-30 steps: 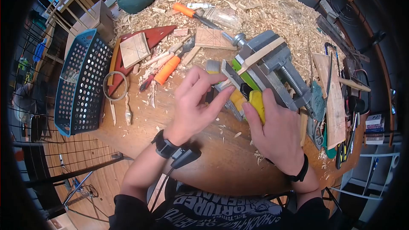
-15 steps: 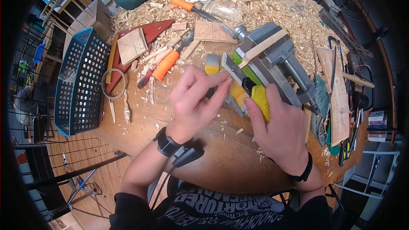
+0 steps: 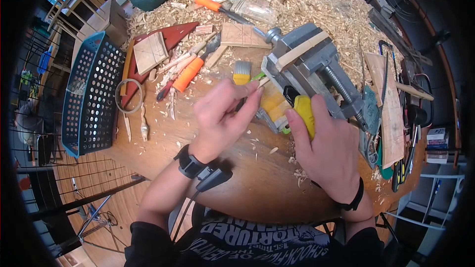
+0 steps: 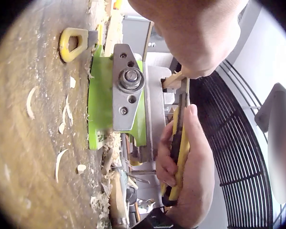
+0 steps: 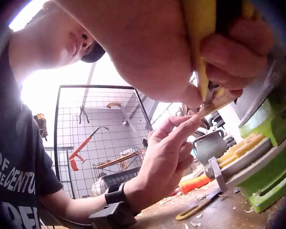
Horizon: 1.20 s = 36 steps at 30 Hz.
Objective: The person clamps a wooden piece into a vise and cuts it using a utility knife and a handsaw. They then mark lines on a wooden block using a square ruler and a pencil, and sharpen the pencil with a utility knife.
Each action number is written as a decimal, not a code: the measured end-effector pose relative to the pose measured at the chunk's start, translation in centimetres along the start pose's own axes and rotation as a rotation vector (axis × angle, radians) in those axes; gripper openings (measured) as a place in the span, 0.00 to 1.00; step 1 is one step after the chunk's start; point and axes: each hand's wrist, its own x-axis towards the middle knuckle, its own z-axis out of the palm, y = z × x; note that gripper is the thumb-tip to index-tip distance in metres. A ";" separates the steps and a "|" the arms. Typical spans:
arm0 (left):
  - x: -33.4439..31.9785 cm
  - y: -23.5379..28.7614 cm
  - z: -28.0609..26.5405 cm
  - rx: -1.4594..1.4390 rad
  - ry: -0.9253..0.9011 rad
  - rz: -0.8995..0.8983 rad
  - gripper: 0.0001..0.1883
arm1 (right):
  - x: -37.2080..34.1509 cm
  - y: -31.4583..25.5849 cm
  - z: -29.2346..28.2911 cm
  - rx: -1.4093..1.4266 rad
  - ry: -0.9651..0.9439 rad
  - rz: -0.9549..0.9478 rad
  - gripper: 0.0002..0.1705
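My left hand (image 3: 222, 111) pinches a small thin wooden stick (image 3: 263, 81) between thumb and fingertips, just left of the vise. The right hand (image 3: 330, 153) grips a yellow and black knife (image 3: 304, 113), its blade angled up and left toward the stick. Seen from the right wrist, the blade meets or lies very close to the stick (image 5: 209, 109); actual contact I cannot tell. Beside the hands stands a grey vise (image 3: 341, 86) with a green part, and a pale wooden strip (image 3: 303, 49) lies across its top.
A yellow brush (image 3: 241, 72) lies behind the left hand. Farther left are an orange-handled tool (image 3: 188, 74), a tape ring (image 3: 129, 96) and a blue basket (image 3: 94, 99). Wood shavings (image 3: 341, 12) cover the back; a long board (image 3: 388, 113) lies right.
The left hand and stick have shifted slightly left and down from the vise. The blade tip now stands nearer the vise's front, and the knife remains in the right hand.
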 end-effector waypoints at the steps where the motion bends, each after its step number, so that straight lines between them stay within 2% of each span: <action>1: 0.1 0.0 -0.1 0.003 0.000 0.002 0.07 | 0.1 0.1 0.0 0.027 -0.012 -0.028 0.20; 9: 0.2 0.1 -0.4 0.016 0.003 0.015 0.06 | 0.1 0.3 0.7 0.127 -0.056 -0.077 0.20; 13: 0.2 0.2 -0.3 0.027 0.004 0.039 0.06 | -0.1 0.1 0.7 0.094 -0.046 -0.063 0.20; 15: 0.1 0.4 -0.2 0.036 -0.002 -0.017 0.06 | -0.1 -0.1 0.6 0.078 -0.044 -0.054 0.20; 30: -0.3 0.0 -0.1 0.001 0.004 -0.057 0.06 | -0.1 0.1 -0.4 -0.076 0.027 -0.004 0.20; 36: -0.3 0.0 0.0 -0.006 0.017 -0.048 0.05 | -0.1 0.5 0.2 0.051 -0.013 -0.064 0.20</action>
